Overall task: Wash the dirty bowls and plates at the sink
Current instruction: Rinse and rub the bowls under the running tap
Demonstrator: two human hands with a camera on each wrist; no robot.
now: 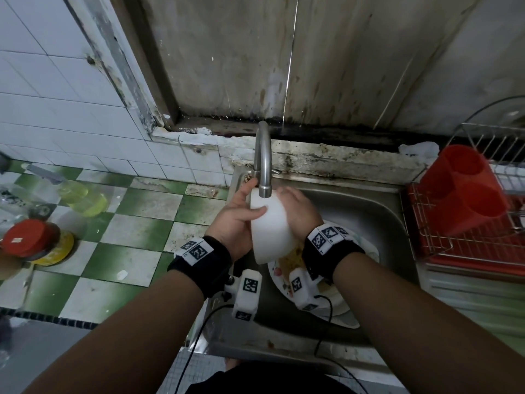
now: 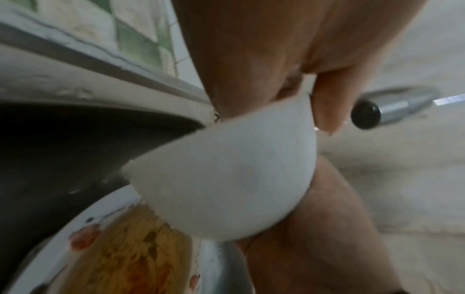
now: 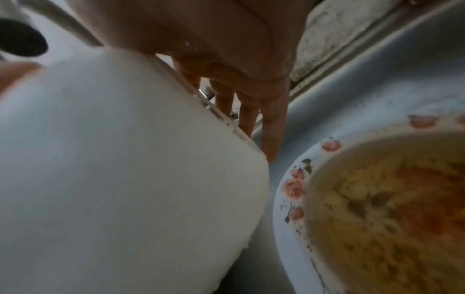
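Observation:
A white bowl (image 1: 270, 228) (image 2: 226, 179) (image 3: 113, 159) is tipped on its side just under the faucet spout (image 1: 264, 189) (image 2: 392, 107). My left hand (image 1: 238, 214) (image 2: 251, 59) grips it, thumb across the outer wall. My right hand (image 1: 298, 211) (image 3: 226, 59) is at the bowl's right side, its fingers (image 3: 271, 119) straight and reaching past the rim. Below, a flower-rimmed plate (image 1: 274, 275) (image 2: 62, 228) (image 3: 284, 199) smeared with yellow-orange food lies in the steel sink (image 1: 355, 217) on other plates.
A red dish rack (image 1: 454, 245) with a red cutlery holder (image 1: 466, 191) stands right of the sink. On the green-and-white tiled counter (image 1: 136, 231) to the left lie a bottle of yellow liquid (image 1: 76, 194) and a red-lidded jar (image 1: 28, 237).

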